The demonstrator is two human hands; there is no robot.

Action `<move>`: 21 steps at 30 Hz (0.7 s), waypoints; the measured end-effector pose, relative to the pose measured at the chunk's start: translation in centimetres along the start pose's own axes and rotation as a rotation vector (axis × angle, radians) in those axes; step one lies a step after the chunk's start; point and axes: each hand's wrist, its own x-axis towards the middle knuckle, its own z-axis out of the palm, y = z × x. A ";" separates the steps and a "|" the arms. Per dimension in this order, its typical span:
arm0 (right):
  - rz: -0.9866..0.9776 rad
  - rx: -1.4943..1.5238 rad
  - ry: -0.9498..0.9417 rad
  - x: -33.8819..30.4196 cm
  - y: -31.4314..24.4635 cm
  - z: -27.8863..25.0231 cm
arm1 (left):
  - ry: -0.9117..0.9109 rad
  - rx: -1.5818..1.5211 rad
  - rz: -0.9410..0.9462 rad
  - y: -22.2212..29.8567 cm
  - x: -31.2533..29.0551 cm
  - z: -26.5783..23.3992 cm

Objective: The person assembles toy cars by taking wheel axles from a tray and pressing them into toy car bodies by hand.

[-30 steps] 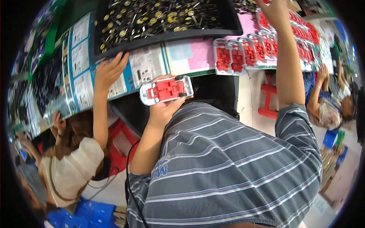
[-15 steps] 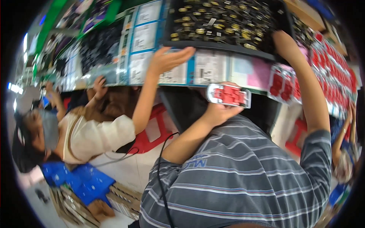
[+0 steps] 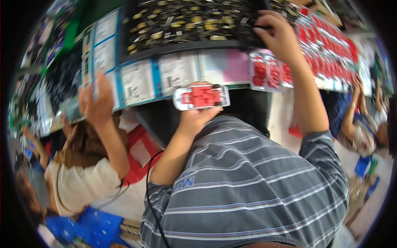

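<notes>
My left hand [image 3: 193, 120] is closed around what looks like a toy car body [image 3: 202, 96], a silver-white shell with a red inner part facing up. Small dark bits show at the car's right end. It is held in front of my chest, just off the table's near edge. Over the right end of a black tray [image 3: 182, 48], my right hand [image 3: 284, 40] pinches a small black piece [image 3: 263, 27]; its exact kind is too small to make out. Many little black, gold and silver parts [image 3: 194, 20] fill the tray.
Rows of red and silver car bodies [image 3: 331, 66] line the table right of the tray. Paper sheets [image 3: 136, 80] lie under the table's clear cover. At left a co-worker's hand [image 3: 97, 97] reaches over the table edge; a red stool [image 3: 140, 149] stands below.
The view has shifted, so the table and tray appear further left. My right hand has lifted from the tray's parts with a small black piece. The co-worker's hand has moved away from the tray.
</notes>
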 end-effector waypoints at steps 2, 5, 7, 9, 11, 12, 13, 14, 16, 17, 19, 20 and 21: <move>0.006 0.229 -0.006 -2.3 -1.9 -0.4 | -0.001 -0.005 0.032 0.1 0.3 0.5; 0.041 0.447 -0.045 -6.6 -4.5 0.5 | -0.017 -0.041 0.013 0.2 0.5 1.0; 0.133 0.585 -0.120 -9.4 -6.0 1.2 | -0.022 -0.080 -0.049 0.7 0.6 1.7; 0.111 0.606 -0.162 -11.0 -7.0 1.5 | -0.025 -0.054 -0.047 1.0 0.6 2.0; 0.136 0.649 -0.205 -11.9 -8.0 1.6 | -0.045 -0.023 -0.020 0.9 0.5 1.8; 0.143 0.654 -0.208 -12.0 -8.2 1.8 | -0.040 -0.023 -0.028 0.7 0.6 1.7; 0.116 0.650 -0.209 -12.0 -8.3 2.0 | -0.037 -0.009 0.012 0.5 0.6 1.6; 0.087 0.645 -0.211 -12.1 -8.5 2.2 | -0.034 0.004 0.053 0.5 0.5 1.6; 0.071 0.630 -0.217 -12.2 -8.7 2.7 | -0.027 0.029 0.054 0.5 0.5 1.6; 0.049 0.612 -0.223 -12.3 -8.8 2.9 | -0.023 0.046 0.049 0.5 0.4 1.7; 0.024 0.599 -0.235 -12.3 -8.9 3.1 | -0.011 0.065 0.045 0.5 0.2 1.7; 0.026 0.605 -0.228 -12.3 -9.0 3.0 | -0.011 0.065 0.040 0.5 0.2 1.7; 0.027 0.614 -0.222 -12.3 -9.1 3.1 | -0.011 0.067 0.033 0.5 0.1 1.6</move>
